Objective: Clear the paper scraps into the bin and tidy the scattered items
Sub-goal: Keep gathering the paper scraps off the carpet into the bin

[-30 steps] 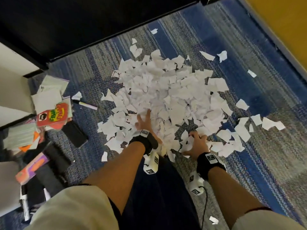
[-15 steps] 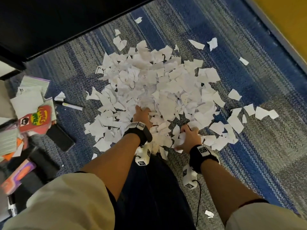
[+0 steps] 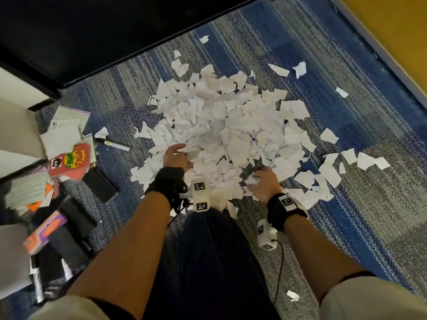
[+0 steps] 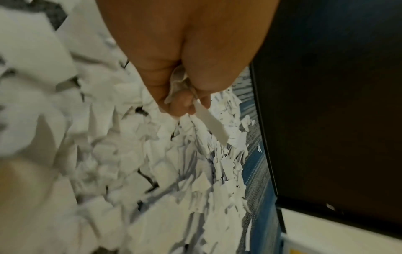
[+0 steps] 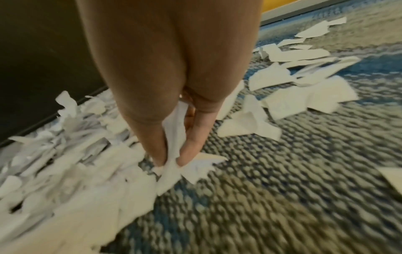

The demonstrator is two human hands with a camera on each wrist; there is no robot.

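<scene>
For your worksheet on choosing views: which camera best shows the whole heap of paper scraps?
The head view: the whole heap of paper scraps lies spread on the carpet. The left wrist view shows a blurred stretch of it; the right wrist view only its edge.

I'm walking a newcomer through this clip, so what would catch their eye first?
First the big pile of torn white paper scraps spread over the blue and grey carpet. Next the left hand and right hand at its near edge, each gripping scraps. Then the clutter at left: a red card box and a dark phone.
</scene>
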